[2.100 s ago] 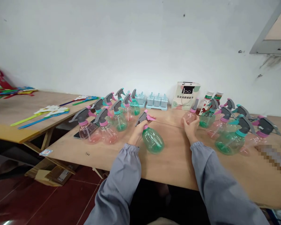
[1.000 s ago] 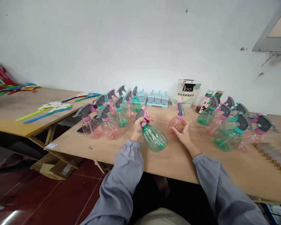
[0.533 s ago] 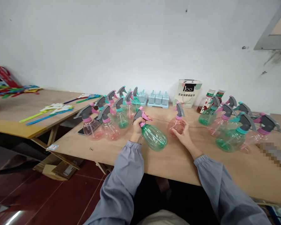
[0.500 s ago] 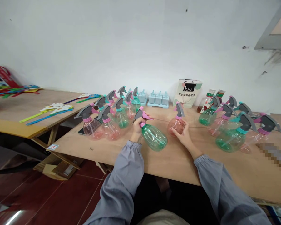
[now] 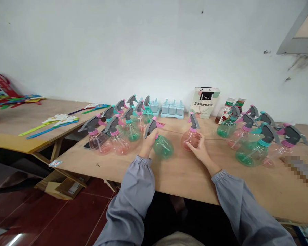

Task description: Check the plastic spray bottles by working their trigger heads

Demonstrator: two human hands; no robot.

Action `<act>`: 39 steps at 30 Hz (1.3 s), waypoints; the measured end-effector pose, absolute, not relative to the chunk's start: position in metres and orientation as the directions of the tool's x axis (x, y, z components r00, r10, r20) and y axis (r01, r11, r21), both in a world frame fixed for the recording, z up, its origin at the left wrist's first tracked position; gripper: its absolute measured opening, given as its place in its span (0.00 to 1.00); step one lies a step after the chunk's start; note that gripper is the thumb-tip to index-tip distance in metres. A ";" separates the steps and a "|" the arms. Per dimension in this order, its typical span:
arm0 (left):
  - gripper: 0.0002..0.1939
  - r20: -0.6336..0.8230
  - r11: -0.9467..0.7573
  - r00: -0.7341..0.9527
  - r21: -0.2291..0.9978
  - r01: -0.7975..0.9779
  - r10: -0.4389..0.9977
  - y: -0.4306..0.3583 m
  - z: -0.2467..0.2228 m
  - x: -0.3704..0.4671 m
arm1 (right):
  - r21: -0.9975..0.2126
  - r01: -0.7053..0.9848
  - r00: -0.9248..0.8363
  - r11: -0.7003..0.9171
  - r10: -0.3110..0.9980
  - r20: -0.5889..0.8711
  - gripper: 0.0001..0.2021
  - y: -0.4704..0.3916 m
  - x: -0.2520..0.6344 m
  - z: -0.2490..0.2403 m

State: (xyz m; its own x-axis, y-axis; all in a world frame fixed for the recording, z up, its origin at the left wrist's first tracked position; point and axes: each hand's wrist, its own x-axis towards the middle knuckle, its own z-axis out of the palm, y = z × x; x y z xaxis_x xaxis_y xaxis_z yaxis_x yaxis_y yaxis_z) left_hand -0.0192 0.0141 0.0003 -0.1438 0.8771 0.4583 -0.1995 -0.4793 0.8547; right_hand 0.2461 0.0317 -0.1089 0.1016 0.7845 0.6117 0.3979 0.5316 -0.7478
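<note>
Fingers observed: left hand (image 5: 150,141) gripping a green bottle (image 5: 163,147) at the neck, right hand (image 5: 199,147) cupping a pink bottle (image 5: 189,136), both bottles located in front of the paper bag (image 5: 204,103).

"Please, how many spray bottles (image 5: 131,130) are there?"

"I count eight at ten o'clock, six at two o'clock, two between."

"And others?"

"Two blue mould sets (image 5: 172,110), one paper bag (image 5: 204,103), two labelled bottles (image 5: 223,112)."
</note>
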 end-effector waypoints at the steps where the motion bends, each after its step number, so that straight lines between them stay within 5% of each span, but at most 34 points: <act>1: 0.11 0.492 -0.507 -0.131 0.854 -0.117 0.861 0.016 0.001 -0.022 | -0.750 0.393 0.104 0.532 0.785 0.611 0.43 0.032 0.246 -0.109; 7: 0.15 0.575 -0.571 -0.066 0.817 0.076 0.815 0.034 0.001 -0.029 | -0.764 0.384 0.107 0.518 0.797 0.594 0.45 0.031 0.245 -0.109; 15: 0.51 0.560 -0.524 -0.101 0.814 0.250 0.822 0.009 -0.021 -0.049 | -0.775 0.366 0.087 0.514 0.811 0.579 0.43 0.024 0.242 -0.102; 20: 0.38 0.400 -0.283 -0.131 0.809 0.515 0.907 -0.002 -0.051 -0.069 | -0.774 0.384 0.069 0.504 0.820 0.568 0.43 0.019 0.237 -0.098; 26: 0.30 0.426 -0.294 -0.137 0.791 0.537 0.894 0.069 -0.035 -0.059 | -0.756 0.371 0.016 0.539 0.810 0.586 0.40 0.011 0.231 -0.094; 31: 0.31 0.372 -0.153 -0.192 0.723 0.674 0.908 0.131 -0.016 -0.035 | -0.769 0.349 -0.002 0.535 0.821 0.571 0.40 0.009 0.229 -0.094; 39: 0.32 0.344 -0.113 -0.239 0.751 0.651 0.908 0.183 -0.009 -0.009 | -0.767 0.348 0.003 0.539 0.818 0.575 0.41 0.011 0.226 -0.101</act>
State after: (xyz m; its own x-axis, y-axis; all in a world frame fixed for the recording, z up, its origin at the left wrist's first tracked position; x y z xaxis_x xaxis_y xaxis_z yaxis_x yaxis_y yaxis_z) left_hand -0.0090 0.1827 -0.0088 -0.2394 0.9080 0.3438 0.6509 -0.1126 0.7508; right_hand 0.2259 0.0115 -0.1014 0.0027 0.8178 0.5754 0.3482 0.5387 -0.7672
